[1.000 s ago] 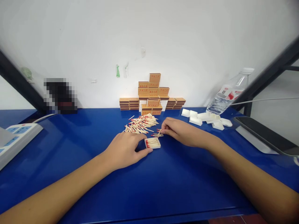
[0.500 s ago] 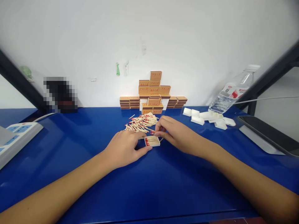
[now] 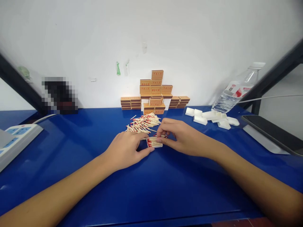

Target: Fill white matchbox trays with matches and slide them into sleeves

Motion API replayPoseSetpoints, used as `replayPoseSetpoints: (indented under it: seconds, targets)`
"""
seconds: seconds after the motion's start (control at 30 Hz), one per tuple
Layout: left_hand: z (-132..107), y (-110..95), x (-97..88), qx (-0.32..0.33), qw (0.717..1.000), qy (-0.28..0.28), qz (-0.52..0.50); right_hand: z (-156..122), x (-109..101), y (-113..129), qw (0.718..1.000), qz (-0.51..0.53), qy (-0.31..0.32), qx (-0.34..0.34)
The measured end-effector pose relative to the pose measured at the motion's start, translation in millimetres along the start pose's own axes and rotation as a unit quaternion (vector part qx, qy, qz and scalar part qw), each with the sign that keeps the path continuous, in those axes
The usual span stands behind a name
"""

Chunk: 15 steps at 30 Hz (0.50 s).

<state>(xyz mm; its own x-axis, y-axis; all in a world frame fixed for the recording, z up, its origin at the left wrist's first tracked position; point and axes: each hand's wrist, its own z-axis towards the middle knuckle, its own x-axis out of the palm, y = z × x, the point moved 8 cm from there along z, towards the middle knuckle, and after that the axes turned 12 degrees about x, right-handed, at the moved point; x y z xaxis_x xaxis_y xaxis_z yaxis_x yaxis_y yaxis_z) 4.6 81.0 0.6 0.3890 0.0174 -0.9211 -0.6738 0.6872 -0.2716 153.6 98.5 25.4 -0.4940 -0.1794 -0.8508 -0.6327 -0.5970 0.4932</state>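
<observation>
A small white matchbox tray [image 3: 159, 146] filled with red-tipped matches [image 3: 152, 142] lies on the blue table. My left hand [image 3: 125, 149] is closed on its left end, thumb at the near side and index finger at the far side. Over the tray's right part, my right hand [image 3: 178, 134] pinches matches between thumb and fingertips; how many is hidden. A few red match heads show just behind these fingers. Just beyond both hands spreads a loose pile of matches [image 3: 145, 122].
Matchboxes [image 3: 155, 90] are stacked against the wall behind the pile. Several white trays [image 3: 200, 120] lie at right, near a tilted water bottle [image 3: 233, 91] and a phone [image 3: 272, 132] on a white stand. A power strip [image 3: 22, 138] is at left.
My right hand has come down from behind the tray to over its right part, with matches in its pinch. My left hand keeps its hold on the tray. The view has shifted slightly.
</observation>
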Motion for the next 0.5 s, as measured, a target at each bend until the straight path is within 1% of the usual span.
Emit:
replayPoseSetpoints:
  seconds: [0.1,0.2,0.33,0.43,0.5]
  targets:
    - [0,-4,1.0,0.019,1.000,0.004,-0.005,0,11,2,1.000,0.007,0.030,0.005]
    - [0,-5,1.9,0.031,0.999,0.009,0.001,0,17,1,0.999,0.009,0.035,0.006]
    - [0,-6,1.2,0.043,0.999,0.013,0.003,0,17,0,0.999,0.009,0.040,0.015]
    - [0,-7,1.5,0.049,0.999,0.022,-0.003,-1,15,3,0.998,0.006,0.053,0.016]
    - [0,-9,1.9,0.052,0.998,0.025,-0.006,-2,13,5,0.999,-0.006,0.050,0.013]
